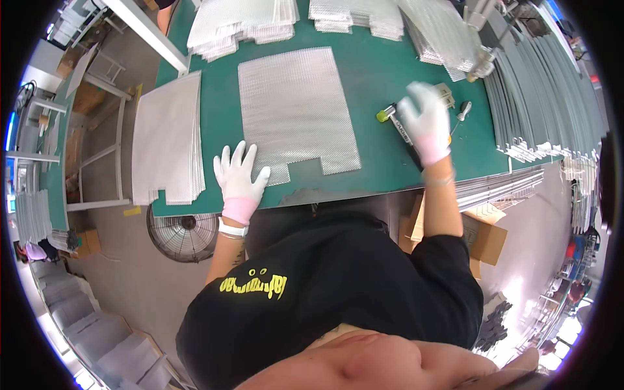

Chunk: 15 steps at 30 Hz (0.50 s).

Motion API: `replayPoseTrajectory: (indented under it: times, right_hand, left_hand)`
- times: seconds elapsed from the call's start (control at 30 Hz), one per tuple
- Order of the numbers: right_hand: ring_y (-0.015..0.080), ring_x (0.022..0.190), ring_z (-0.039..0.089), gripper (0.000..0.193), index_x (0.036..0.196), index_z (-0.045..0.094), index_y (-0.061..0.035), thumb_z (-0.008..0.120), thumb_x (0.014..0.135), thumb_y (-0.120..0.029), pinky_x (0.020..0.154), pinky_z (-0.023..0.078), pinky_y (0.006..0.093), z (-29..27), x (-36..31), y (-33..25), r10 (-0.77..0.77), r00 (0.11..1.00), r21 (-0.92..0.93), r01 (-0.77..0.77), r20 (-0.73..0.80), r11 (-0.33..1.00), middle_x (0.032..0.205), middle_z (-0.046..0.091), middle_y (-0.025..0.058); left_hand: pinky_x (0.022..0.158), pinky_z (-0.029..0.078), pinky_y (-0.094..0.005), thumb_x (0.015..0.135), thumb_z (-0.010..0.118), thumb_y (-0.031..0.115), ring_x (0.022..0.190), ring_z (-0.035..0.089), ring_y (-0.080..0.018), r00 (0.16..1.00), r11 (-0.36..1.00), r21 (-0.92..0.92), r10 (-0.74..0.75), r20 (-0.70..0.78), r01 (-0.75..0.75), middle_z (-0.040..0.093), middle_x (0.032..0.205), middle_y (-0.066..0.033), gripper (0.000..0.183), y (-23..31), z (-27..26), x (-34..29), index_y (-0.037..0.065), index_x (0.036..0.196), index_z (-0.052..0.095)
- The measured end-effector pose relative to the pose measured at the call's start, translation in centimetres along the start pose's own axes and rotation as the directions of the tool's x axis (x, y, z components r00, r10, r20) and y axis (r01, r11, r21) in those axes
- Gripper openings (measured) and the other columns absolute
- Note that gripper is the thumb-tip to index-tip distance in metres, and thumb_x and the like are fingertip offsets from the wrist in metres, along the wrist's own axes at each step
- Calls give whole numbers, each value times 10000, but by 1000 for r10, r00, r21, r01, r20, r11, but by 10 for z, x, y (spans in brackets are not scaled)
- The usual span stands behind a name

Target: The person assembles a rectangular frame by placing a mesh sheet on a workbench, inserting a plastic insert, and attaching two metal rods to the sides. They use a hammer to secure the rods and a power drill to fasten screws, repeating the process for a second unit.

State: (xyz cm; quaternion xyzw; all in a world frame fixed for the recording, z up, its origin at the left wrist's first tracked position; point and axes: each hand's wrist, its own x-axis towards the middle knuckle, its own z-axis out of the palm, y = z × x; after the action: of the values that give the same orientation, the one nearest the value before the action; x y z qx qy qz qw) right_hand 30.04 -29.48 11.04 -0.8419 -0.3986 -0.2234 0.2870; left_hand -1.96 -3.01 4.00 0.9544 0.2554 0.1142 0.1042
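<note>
A flat silver mesh sheet (292,107) with a notch in its near edge lies on the green table (374,170). My left hand (239,179), in a white glove with a pink cuff, rests with fingers spread at the sheet's near left corner. To the right, my gloved right hand (426,120) hovers over or beside a mallet (388,113) with a green-yellow face and dark handle. Its fingers look stretched out, though motion blurs them, and I see nothing gripped in it. Just right of that hand lies a screwdriver (464,110) with a pale handle.
A stack of notched mesh sheets (168,136) lies at the table's left. More mesh stacks (244,23) sit along the far side. Long grey strips (543,97) are piled at right. Below the table edge are a floor fan (183,234) and a cardboard box (487,242).
</note>
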Motion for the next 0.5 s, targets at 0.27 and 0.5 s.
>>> replayPoseTrajectory:
  times: [0.27, 0.5]
  right_hand:
    - [389, 1359, 482, 1012, 1475, 401, 53, 791, 754, -541, 1123, 396, 396, -22, 79, 197, 594, 739, -279, -526, 317, 804, 1440, 498, 295]
    - [336, 1318, 523, 863, 1439, 433, 88, 766, 849, -448, 1091, 421, 390, -38, 66, 125, 517, 774, 247, -454, -367, 856, 1421, 517, 280]
  left_hand:
    - [1202, 138, -577, 797, 739, 406, 1431, 260, -467, 999, 999, -40, 3, -40, -5, 301, 1556, -257, 640, 6, -7, 24, 81, 1330, 599]
    - [1183, 231, -520, 813, 730, 204, 1416, 329, -415, 928, 938, -333, -32, -370, -101, 343, 1532, -268, 668, 33, -15, 1, 1, 1405, 497]
